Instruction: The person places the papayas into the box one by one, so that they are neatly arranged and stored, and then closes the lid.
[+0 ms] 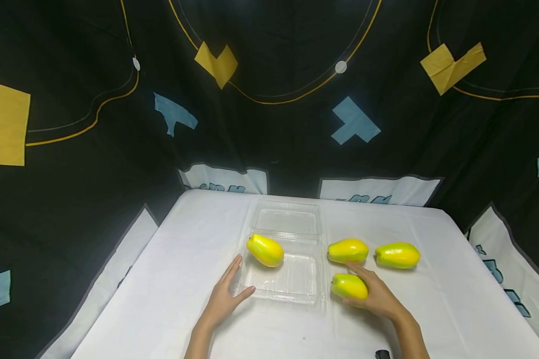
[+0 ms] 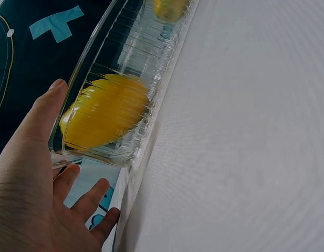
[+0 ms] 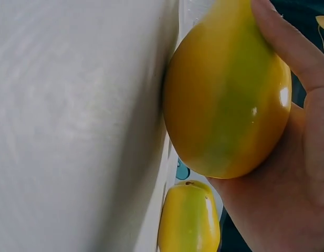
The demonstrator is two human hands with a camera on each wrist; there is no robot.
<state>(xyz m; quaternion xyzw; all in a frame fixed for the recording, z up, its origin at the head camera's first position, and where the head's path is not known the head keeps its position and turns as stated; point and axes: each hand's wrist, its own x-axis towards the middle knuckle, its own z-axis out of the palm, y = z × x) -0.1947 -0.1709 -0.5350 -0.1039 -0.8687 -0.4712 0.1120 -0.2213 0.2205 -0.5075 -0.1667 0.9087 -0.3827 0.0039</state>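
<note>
A clear plastic clamshell box (image 1: 292,281) lies opened out, its lid (image 1: 287,219) folded back to the far side. One yellow-green papaya (image 1: 266,251) rests at the left of its base. My left hand (image 1: 224,299) is beside the box's left edge, thumb and fingers spread; in the left wrist view the hand (image 2: 30,194) is close to the box corner, with the papaya (image 2: 106,113) showing through the wall. To the right of the box, my right hand (image 1: 377,296) grips the nearest papaya (image 1: 348,285), the thumb lying along its side in the right wrist view.
Two more papayas lie right of the box, one (image 1: 348,250) just beyond my right hand and another (image 1: 397,255) farther right. A small black object (image 1: 382,354) sits near the front edge of the white-covered table (image 1: 161,279). Dark cloth (image 1: 274,144) hangs behind.
</note>
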